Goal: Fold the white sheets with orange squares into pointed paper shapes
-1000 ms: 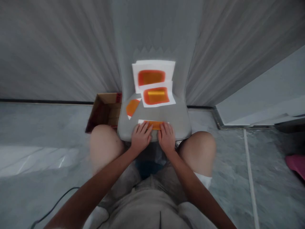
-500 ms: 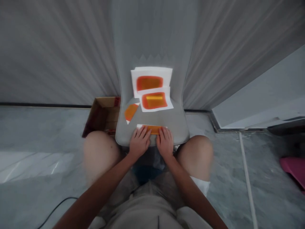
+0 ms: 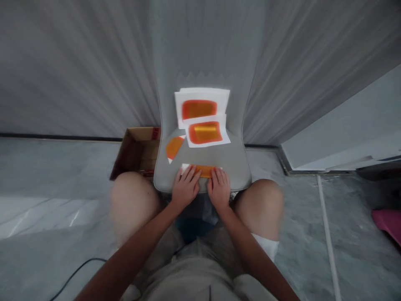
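Note:
A grey chair seat (image 3: 234,161) stands in front of me between my knees. My left hand (image 3: 185,187) and my right hand (image 3: 219,187) lie flat side by side on a narrow folded strip of orange and white paper (image 3: 203,170) near the seat's front edge, fingers stretched out over it. Behind it lie two white sheets with orange rectangles, the rear sheet (image 3: 200,106) partly under the nearer sheet (image 3: 206,133). A small orange folded piece (image 3: 173,147) rests at the seat's left.
An open cardboard box (image 3: 134,152) sits on the floor left of the chair. Grey curtains (image 3: 78,62) hang behind. A black cable (image 3: 75,269) runs at lower left, a white pipe (image 3: 327,238) along the floor at right, a pink object (image 3: 388,219) at far right.
Both hands stay pressed on the folded strip; only the camera view has shifted slightly.

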Tool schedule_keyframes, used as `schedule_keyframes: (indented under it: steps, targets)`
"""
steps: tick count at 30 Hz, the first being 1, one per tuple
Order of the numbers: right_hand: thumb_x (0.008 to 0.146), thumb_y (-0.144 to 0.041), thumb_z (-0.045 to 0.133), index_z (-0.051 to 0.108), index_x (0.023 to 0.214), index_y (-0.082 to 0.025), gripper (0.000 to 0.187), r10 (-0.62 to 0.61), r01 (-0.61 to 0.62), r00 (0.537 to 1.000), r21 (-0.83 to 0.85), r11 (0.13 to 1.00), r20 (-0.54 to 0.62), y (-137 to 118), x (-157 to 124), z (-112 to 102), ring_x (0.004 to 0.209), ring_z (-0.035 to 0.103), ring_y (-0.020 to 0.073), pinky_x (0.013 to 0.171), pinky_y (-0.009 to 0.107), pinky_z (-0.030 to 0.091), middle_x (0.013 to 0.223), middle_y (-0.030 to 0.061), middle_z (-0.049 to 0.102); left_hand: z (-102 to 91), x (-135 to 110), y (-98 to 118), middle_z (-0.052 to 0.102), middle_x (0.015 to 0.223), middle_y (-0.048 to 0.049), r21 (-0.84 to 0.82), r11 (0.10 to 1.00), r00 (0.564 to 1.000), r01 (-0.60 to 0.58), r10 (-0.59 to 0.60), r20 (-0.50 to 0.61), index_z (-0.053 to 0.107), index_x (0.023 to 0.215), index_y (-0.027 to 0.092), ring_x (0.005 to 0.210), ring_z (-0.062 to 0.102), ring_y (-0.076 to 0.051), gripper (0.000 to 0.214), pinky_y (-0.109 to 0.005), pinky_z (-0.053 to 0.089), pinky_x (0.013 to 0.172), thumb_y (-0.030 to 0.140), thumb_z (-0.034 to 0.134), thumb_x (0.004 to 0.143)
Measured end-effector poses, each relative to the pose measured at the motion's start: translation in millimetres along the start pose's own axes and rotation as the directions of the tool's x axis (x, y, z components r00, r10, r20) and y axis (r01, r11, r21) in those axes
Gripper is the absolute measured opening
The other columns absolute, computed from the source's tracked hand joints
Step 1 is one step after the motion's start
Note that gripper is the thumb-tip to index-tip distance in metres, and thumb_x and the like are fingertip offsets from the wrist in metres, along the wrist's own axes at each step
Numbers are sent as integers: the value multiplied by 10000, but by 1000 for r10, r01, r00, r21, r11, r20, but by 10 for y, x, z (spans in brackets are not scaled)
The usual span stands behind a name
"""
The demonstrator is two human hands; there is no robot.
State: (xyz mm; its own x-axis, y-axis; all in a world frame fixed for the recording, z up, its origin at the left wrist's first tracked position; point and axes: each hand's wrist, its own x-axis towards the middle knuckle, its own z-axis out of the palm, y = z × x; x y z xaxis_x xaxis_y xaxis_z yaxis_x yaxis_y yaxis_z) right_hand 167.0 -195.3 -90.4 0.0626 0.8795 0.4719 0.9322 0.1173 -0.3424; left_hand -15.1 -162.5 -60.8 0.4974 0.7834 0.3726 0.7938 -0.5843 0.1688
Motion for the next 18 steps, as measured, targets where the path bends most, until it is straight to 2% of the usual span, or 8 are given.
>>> schedule_keyframes:
  steps: [13,18]
  targets:
    - [1050,-224,447,632,1434,-74,452,-13,13,1000,-16,1000,-12,7,12,3,1476,495,308,1237,547,382,1483,187,641,-23,9,11,508,1620,-70,-8,1000,1000,13,-13,6,602,1504,249,1549,429,-284,490,-564,269,1310,241,482,1028]
    - [1043,-221,451,613,1466,-96,470,-11,11,1000,-8,1000,5,14,4,7,1485,483,314,1232,564,383,1488,186,637,-36,13,25,494,1628,-67,-14,999,999,29,-28,15,599,1511,258,1547,433,-283,502,-572,272,1311,232,484,1023]
